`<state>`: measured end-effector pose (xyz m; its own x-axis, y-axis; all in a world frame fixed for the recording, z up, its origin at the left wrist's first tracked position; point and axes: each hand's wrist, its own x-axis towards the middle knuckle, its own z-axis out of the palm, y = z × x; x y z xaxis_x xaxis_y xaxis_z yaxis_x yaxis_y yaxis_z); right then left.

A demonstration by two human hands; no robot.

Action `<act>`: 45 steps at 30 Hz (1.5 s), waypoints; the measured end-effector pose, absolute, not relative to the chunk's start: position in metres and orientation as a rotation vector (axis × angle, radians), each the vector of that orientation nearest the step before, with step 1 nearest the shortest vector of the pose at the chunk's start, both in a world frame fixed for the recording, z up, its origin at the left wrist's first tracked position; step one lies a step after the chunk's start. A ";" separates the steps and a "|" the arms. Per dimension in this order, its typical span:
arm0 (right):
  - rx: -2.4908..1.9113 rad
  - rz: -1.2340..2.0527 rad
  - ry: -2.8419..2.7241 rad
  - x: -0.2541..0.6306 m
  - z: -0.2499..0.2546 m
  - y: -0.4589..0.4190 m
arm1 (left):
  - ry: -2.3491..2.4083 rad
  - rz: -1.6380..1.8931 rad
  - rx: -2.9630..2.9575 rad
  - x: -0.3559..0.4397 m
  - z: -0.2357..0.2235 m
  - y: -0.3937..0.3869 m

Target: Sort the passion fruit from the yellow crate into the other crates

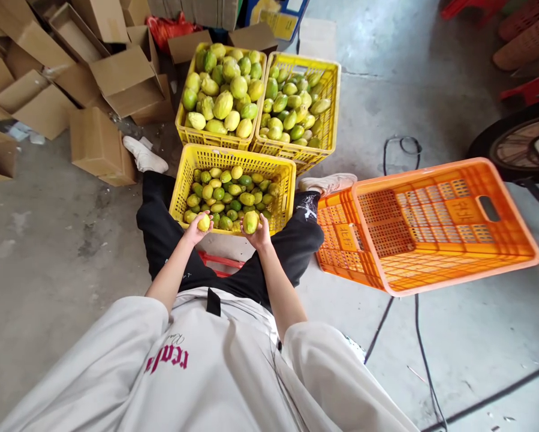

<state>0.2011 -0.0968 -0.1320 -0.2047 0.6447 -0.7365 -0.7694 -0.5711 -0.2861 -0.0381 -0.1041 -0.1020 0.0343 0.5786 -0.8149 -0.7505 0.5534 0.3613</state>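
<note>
A yellow lemon rests in my left hand, its fingers curled around the fruit. In my right hand sits a larger greenish-yellow lemon, held between thumb and fingers. Both hands are over the near rim of a yellow crate between my legs. Inside that crate lie many small green and yellow lemons. Behind it stand two more yellow crates; the left one is heaped with large lemons, and the right one contains greener lemons.
An orange crate stands at my right, beside my shoe. Cardboard boxes are piled at the left. Black cables run over the concrete floor, and a wheel is at the right edge. Part of a red stool shows below me.
</note>
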 end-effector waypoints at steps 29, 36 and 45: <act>-0.950 1.910 0.230 0.201 -0.139 -0.098 | 1.058 1.122 -0.299 -0.043 -0.108 -0.100; -0.954 1.850 0.232 0.200 -0.137 -0.096 | 1.055 1.011 -0.209 -0.040 -0.106 -0.098; -1.012 1.769 0.217 0.207 -0.139 -0.094 | 1.135 1.047 -0.198 -0.041 -0.109 -0.101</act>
<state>0.2065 -0.0945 -0.1388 -0.1043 0.6895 -0.7167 -0.8426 -0.4440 -0.3046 -0.0409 -0.1007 -0.1086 0.0302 0.5811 -0.8133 -0.7641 0.5380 0.3560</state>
